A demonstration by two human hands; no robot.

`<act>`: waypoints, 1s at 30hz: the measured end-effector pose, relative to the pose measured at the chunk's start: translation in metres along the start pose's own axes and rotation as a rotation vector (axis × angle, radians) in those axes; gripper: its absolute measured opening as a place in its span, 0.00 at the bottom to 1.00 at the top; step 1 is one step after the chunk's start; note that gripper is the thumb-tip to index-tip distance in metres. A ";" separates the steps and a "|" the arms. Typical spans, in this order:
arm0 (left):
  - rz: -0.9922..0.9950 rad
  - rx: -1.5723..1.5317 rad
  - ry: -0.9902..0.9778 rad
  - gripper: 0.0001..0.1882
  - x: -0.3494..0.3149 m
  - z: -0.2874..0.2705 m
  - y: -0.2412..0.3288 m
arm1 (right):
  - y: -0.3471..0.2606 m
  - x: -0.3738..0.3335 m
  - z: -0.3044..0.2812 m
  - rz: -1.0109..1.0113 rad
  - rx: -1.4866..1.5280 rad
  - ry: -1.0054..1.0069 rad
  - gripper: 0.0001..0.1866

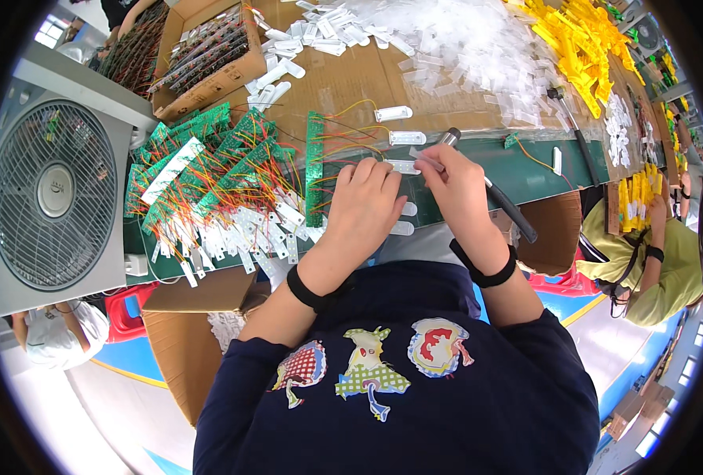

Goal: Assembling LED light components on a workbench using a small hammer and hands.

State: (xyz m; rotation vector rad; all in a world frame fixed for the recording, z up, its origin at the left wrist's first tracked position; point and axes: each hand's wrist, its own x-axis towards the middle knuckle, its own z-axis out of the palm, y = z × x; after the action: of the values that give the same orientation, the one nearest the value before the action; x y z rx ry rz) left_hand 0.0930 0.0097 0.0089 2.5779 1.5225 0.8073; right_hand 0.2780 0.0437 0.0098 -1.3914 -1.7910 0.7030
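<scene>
My left hand [365,198] lies at the bench edge with its fingers curled, pressing the near end of a white plastic piece [403,167]. Between the thumb and forefinger of my right hand [460,186] is a thin translucent strip [429,161], held just over that piece. A long green circuit board [314,166] stands left of my left hand. Yellow and red wires run from it to several white pieces, among them a white oblong piece [407,138] farther back. Beside my right hand lies a hammer [509,207], its handle partly behind that hand.
Wired green boards [236,154] pile up at left beside a box fan [57,190]. Behind them stands a cardboard box [209,59] of boards. Clear strips [470,47] and yellow parts [581,47] heap at the back. A second hammer [579,134] lies right; a co-worker [652,261] sits beyond.
</scene>
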 end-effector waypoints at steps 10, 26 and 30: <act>-0.087 -0.063 0.060 0.10 0.025 -0.010 -0.027 | 0.005 -0.006 0.016 -0.256 -0.016 -0.037 0.06; -0.036 -0.202 0.009 0.19 0.013 -0.002 -0.039 | 0.003 -0.007 0.015 -0.349 0.063 -0.120 0.08; 0.020 -0.203 0.030 0.16 0.013 -0.001 -0.039 | 0.003 -0.009 0.015 -0.325 0.086 -0.109 0.07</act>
State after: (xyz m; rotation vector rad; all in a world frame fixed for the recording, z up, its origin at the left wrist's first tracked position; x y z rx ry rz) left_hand 0.0655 0.0401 0.0039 2.4483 1.3463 0.9527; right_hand 0.2683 0.0362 -0.0037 -0.9896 -1.9873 0.6812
